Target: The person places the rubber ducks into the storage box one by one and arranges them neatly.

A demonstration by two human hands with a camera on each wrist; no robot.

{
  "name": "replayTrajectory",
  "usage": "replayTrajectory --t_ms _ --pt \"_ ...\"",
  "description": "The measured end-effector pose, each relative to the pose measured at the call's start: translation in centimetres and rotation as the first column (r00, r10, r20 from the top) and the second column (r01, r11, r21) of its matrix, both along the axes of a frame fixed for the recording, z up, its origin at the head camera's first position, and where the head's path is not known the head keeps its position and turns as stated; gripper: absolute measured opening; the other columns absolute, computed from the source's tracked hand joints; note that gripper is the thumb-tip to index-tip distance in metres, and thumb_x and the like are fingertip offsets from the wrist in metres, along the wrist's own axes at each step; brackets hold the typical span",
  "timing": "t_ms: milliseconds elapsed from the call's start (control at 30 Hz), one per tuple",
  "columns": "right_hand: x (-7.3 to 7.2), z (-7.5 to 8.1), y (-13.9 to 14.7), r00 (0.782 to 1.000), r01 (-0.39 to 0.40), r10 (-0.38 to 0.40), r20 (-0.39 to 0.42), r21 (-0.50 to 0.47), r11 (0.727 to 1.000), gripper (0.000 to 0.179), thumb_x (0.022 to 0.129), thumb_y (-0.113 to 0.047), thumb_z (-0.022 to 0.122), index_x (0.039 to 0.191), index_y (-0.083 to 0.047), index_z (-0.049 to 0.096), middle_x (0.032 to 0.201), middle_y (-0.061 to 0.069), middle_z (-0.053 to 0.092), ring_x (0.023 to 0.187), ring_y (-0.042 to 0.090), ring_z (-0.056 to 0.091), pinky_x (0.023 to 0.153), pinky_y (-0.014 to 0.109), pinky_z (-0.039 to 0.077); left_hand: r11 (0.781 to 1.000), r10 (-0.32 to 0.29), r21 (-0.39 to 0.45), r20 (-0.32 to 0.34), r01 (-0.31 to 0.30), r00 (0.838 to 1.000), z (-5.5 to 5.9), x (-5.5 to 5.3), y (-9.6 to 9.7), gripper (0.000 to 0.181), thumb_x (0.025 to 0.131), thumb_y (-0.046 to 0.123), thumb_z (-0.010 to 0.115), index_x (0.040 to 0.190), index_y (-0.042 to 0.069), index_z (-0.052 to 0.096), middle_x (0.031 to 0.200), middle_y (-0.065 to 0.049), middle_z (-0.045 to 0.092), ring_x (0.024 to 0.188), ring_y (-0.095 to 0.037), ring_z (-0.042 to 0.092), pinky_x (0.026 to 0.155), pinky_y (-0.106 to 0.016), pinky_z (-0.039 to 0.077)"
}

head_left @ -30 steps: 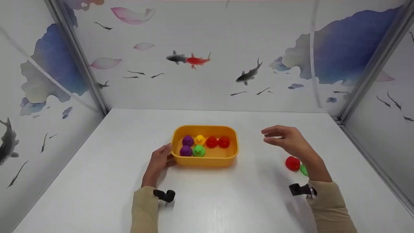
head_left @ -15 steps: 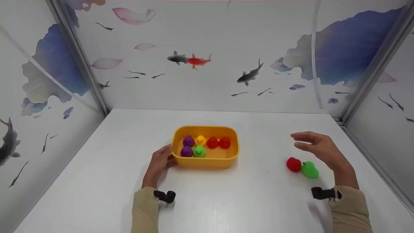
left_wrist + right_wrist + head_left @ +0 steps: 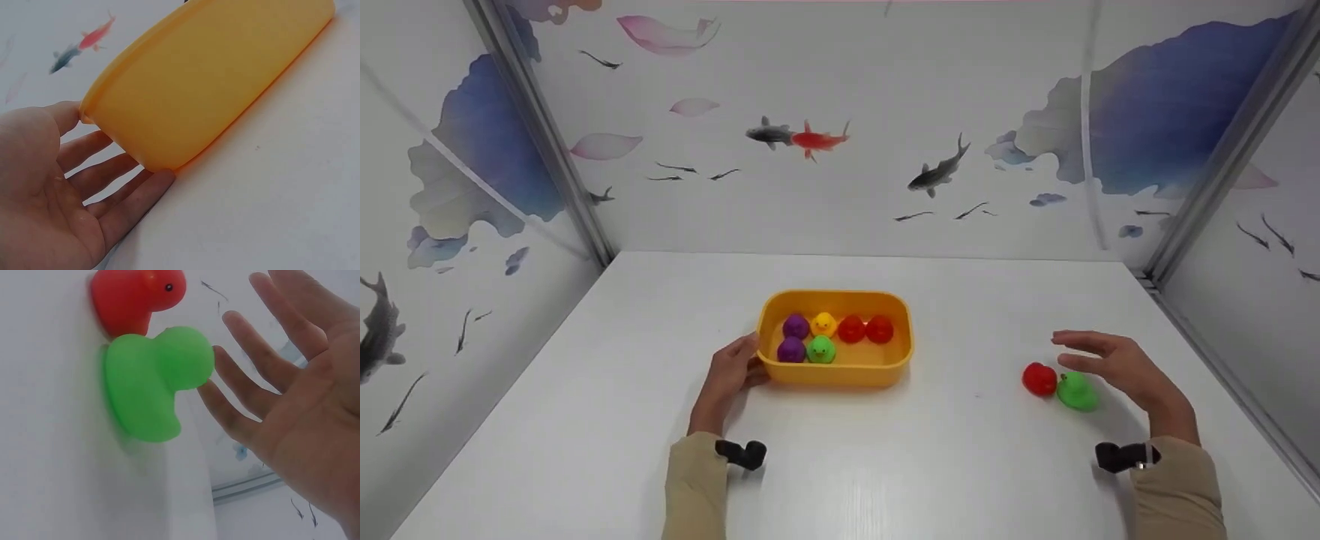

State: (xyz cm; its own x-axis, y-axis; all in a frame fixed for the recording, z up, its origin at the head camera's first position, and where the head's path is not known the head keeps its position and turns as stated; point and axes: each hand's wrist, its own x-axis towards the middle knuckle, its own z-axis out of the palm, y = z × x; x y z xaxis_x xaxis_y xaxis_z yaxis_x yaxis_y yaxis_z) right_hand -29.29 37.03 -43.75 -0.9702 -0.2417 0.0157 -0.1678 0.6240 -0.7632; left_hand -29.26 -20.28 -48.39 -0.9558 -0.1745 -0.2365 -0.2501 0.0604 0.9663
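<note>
A yellow plastic bin (image 3: 832, 376) stands on the table, holding purple, yellow, green and red toy ducks. At its left end is my left hand (image 3: 729, 371), its fingers (image 3: 135, 205) lying fairly straight against the outer wall and its thumb at the rim. To the right, a red toy duck (image 3: 1039, 379) and a green toy duck (image 3: 1078, 391) sit side by side on the table. My right hand (image 3: 1125, 371) hovers just above and right of the green duck, fingers extended and holding nothing. In the right wrist view, its fingertips overlap the green duck's head; contact cannot be told.
The white table (image 3: 855, 465) is bordered by a back wall (image 3: 840, 202) and side walls, printed with fish and petals. Metal posts (image 3: 547, 142) stand at the corners. Each wrist wears a small black camera (image 3: 742, 454).
My right hand has moved right from near the bin, then lowered toward the green duck, which came into full view. My left hand and the bin have stayed in place.
</note>
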Motion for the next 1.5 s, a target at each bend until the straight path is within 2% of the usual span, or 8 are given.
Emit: replayTrajectory --t_ms 100,200,267,500,900,1133,1367,1500 --pt "-0.3 -0.6 -0.1 1.000 -0.013 0.012 0.027 0.013 1.000 0.055 0.094 -0.041 0.069 0.140 -0.013 0.058 0.147 0.010 0.055 0.134 0.011 0.047 0.112 0.049 0.041 1.000 0.003 -0.001 -0.003 -0.003 1.000 0.0 0.0 -0.1 0.052 0.105 0.045 0.046 0.144 0.013 0.055 0.128 -0.017 0.067 0.088 -0.014 0.070 0.084 -0.029 0.061" --pt "-0.4 -1.0 -0.3 0.997 -0.024 0.024 0.071 0.004 1.000 0.056 0.094 -0.039 0.069 0.141 -0.010 0.057 0.151 0.020 0.049 0.143 0.039 0.036 0.113 0.065 0.035 1.000 0.004 0.004 -0.011 -0.004 1.000 0.0 -0.1 -0.1 0.051 0.105 0.045 0.046 0.144 0.013 0.055 0.129 -0.017 0.067 0.089 -0.014 0.070 0.084 -0.029 0.061" --pt "-0.5 -1.1 -0.4 0.994 -0.033 0.032 0.101 0.003 0.999 0.057 0.095 -0.039 0.068 0.141 -0.009 0.056 0.153 0.022 0.045 0.144 0.046 0.031 0.113 0.070 0.030 1.000 0.000 0.004 -0.012 0.000 1.000 0.0 -0.1 -0.1 0.051 0.105 0.045 0.046 0.144 0.014 0.055 0.131 -0.017 0.066 0.090 -0.014 0.070 0.084 -0.029 0.061" --pt "-0.5 -1.6 -0.6 0.989 -0.056 0.047 0.140 0.062 0.996 0.057 0.093 -0.038 0.070 0.140 -0.008 0.057 0.150 0.026 0.046 0.140 0.048 0.037 0.110 0.068 0.036 1.000 -0.003 0.002 -0.002 0.003 1.000 -0.1 -0.1 0.0 0.053 0.105 0.047 0.046 0.145 0.013 0.054 0.133 -0.017 0.064 0.092 -0.014 0.070 0.085 -0.029 0.061" --pt "-0.6 -1.7 -1.5 0.992 -0.084 0.073 0.105 0.110 0.990 0.050 0.091 -0.033 0.073 0.131 -0.004 0.064 0.143 0.027 0.052 0.132 0.047 0.043 0.105 0.064 0.043 1.000 -0.004 0.025 -0.012 0.005 1.000 -0.3 0.2 0.0 0.049 0.106 0.042 0.046 0.144 0.012 0.055 0.136 -0.016 0.063 0.093 -0.013 0.069 0.087 -0.029 0.061" --pt "-0.7 -0.5 -2.3 0.996 -0.051 0.042 0.079 0.116 0.992 0.053 0.093 -0.036 0.070 0.135 -0.005 0.060 0.145 0.029 0.049 0.135 0.050 0.041 0.106 0.065 0.043 1.000 -0.007 0.022 0.004 0.007 1.000 -0.2 0.2 0.0 0.050 0.106 0.043 0.045 0.145 0.013 0.053 0.136 -0.015 0.063 0.095 -0.014 0.069 0.089 -0.030 0.060" --pt "-0.5 1.3 -3.4 0.999 -0.011 0.009 0.039 0.043 0.999 0.051 0.094 -0.034 0.070 0.135 -0.005 0.057 0.141 0.024 0.054 0.131 0.045 0.050 0.095 0.036 0.057 1.000 -0.003 0.018 -0.008 0.004 1.000 -0.1 0.2 0.2 0.050 0.106 0.045 0.045 0.144 0.014 0.055 0.134 -0.014 0.064 0.098 -0.016 0.069 0.090 -0.030 0.060" --pt "-0.3 2.1 -4.4 0.999 0.023 -0.025 0.040 0.028 0.999 0.056 0.093 -0.040 0.070 0.136 -0.006 0.056 0.139 0.023 0.055 0.126 0.041 0.055 0.094 0.037 0.056 1.000 -0.002 0.007 -0.007 0.002 1.000 0.0 0.3 0.2 0.049 0.106 0.044 0.045 0.144 0.014 0.055 0.135 -0.014 0.063 0.101 -0.017 0.068 0.090 -0.030 0.060"
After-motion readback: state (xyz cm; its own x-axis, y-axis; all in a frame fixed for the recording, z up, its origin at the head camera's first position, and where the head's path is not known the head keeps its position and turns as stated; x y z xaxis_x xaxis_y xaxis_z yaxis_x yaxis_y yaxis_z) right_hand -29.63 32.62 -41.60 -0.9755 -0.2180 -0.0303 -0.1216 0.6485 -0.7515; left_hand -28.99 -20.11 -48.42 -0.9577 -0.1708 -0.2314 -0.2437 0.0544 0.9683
